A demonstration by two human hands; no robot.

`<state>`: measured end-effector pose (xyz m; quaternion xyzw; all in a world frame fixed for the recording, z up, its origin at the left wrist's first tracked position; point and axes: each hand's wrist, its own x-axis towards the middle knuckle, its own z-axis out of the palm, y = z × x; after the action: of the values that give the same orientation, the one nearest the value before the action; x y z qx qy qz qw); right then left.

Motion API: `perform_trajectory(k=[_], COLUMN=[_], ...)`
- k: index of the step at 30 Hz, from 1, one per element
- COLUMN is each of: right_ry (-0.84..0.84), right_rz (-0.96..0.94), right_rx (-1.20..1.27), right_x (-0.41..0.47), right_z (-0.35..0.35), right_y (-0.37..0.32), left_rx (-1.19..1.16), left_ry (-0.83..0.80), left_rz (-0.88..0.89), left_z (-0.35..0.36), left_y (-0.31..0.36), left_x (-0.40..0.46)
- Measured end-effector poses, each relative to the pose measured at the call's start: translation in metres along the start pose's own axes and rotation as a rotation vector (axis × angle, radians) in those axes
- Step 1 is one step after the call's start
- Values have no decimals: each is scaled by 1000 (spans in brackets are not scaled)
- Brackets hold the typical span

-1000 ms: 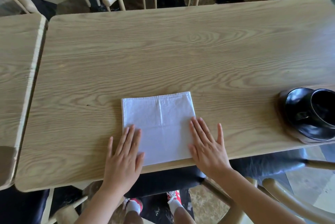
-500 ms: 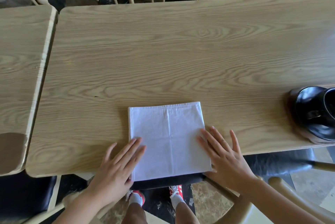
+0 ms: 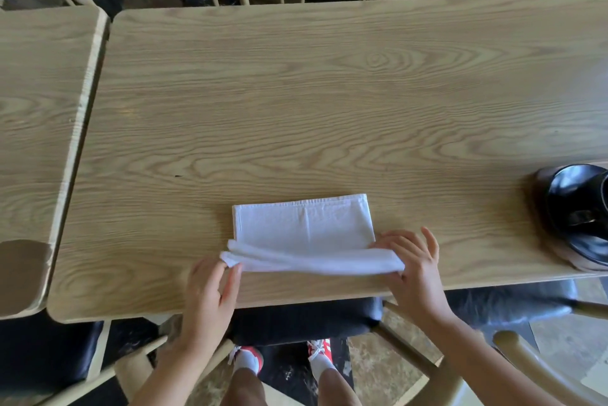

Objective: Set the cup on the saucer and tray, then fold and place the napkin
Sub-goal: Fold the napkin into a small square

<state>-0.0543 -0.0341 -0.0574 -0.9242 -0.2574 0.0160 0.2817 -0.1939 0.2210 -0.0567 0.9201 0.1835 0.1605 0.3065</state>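
The white napkin (image 3: 304, 228) lay at the wooden table's (image 3: 329, 109) 6 o'clock edge. The left hand (image 3: 210, 293) and right hand (image 3: 414, 270) pinched its lifted near corners; the black cup (image 3: 579, 211) sat at 3 o'clock.

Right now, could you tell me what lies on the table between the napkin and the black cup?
Nothing: the head view shows only bare table between the napkin and the black cup.

A white cloth napkin (image 3: 304, 228) lies low in the frame's centre on the pale wooden table (image 3: 296, 103). The left hand (image 3: 210, 290) and right hand (image 3: 413, 269) pinch its lifted near edge. A glossy black cup (image 3: 579, 211) sits at the right edge.
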Motion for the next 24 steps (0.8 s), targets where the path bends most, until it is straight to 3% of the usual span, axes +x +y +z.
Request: perform_trajectory(k=[4,8,19,22,24], right_ry=[75,130,184,243,127], right_rz=[206,298,416,227,50], right_rx=[67,68,-12,-122,-192], right_x=[12,17,27,33,43], right_z=[11,17,23,24,28], right_y=[-17,-22,-28,-38,-47], left_rx=[-82,-57,126,219,311], left_ry=[190,278,292,212,80], left_rz=[-330,-400,-360,-157,14], left_z=[16,28,30,33,45], left_y=[12,16,18,32,45], left_x=[4,14,25,36,46])
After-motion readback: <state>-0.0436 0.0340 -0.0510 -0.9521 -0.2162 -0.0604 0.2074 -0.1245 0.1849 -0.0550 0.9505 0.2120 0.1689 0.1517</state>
